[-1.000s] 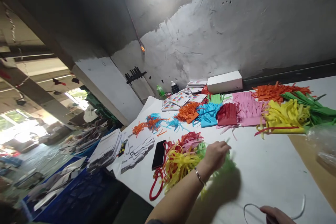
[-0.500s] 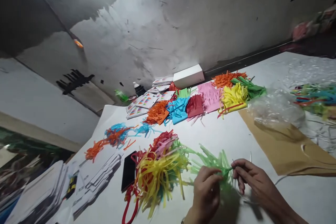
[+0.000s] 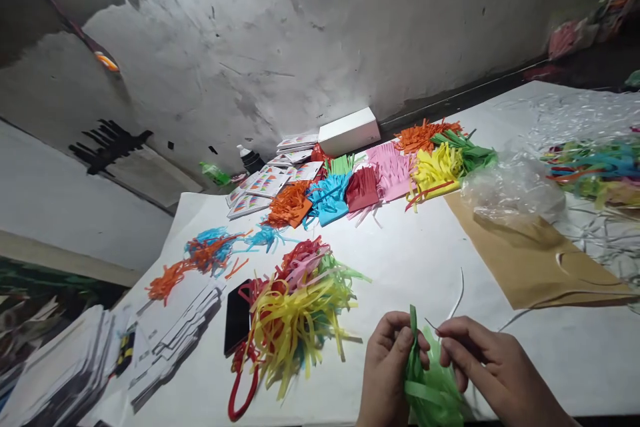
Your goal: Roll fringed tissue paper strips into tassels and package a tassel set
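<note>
Both hands pinching green paper bundle, near table edge.
Left hand (image 3: 387, 363) grips the green fringed strips (image 3: 425, 383) at the neck; long axis roughly upright, tip pointing away from the person. Right hand (image 3: 487, 367) pinches a thin silvery wire (image 3: 457, 297) beside it. Paper is flat, crinkly, slit into ribbons, over white table (image 3: 415, 260).

Head camera looks down, close over table (image 3: 420, 260).

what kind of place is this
Probably a small craft or packing workshop: a white work table against a rough plastered wall, piles of fringed coloured paper, stacked printed cards, and both hands bunching green paper strips.
</note>
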`<state>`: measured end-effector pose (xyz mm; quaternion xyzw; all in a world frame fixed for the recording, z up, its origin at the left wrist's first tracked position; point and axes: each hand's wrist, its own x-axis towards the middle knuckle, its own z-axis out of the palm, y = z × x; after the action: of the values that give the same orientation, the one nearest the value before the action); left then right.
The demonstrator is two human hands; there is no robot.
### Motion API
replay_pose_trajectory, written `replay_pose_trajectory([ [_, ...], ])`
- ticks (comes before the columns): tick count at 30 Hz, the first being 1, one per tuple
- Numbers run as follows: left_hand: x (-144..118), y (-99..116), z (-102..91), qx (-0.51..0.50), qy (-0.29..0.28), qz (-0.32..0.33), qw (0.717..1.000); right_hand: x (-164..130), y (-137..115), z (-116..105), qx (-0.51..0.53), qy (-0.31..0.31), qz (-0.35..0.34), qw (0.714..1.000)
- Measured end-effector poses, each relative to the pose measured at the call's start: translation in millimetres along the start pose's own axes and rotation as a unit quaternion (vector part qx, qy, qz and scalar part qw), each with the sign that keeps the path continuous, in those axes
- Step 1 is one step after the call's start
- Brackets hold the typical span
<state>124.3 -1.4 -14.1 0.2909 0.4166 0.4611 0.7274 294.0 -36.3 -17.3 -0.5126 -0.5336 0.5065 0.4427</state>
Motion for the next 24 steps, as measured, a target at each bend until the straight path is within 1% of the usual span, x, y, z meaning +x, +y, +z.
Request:
replay_pose_trajectory([
  [1, 0, -2, 0.8, -0.021, -0.004, -0.009, 1.0, -1, 0, 0, -0.012, -0.013, 0.0, 1.0],
  [3, 1, -6, 1.7, -0.048, -0.005, -0.018, 0.999, -2, -3, 2, -0.026, -0.018, 0.004, 0.999],
  [7, 1, -15, 0.9, -0.059, 0.007, -0.017, 0.998, -1, -10, 3, -0.034, -0.018, 0.004, 0.999],
  [12, 0, -12, 3.8, -0.058, 0.017, -0.015, 0.998, -4, -11, 1, -0.02, -0.029, 0.022, 0.999],
  [15, -5, -7, 9.6, -0.023, 0.043, 0.019, 0.999, -8, -11, 2, -0.011, -0.012, 0.014, 1.0],
  [19, -10, -1, 14.6, 0.046, 0.073, 0.064, 0.994, -10, -12, 3, -0.028, 0.001, -0.023, 0.999],
  [24, -10, -3, 14.6, 0.086, 0.095, 0.08, 0.989, -10, -9, 3, -0.034, -0.007, -0.009, 0.999],
])
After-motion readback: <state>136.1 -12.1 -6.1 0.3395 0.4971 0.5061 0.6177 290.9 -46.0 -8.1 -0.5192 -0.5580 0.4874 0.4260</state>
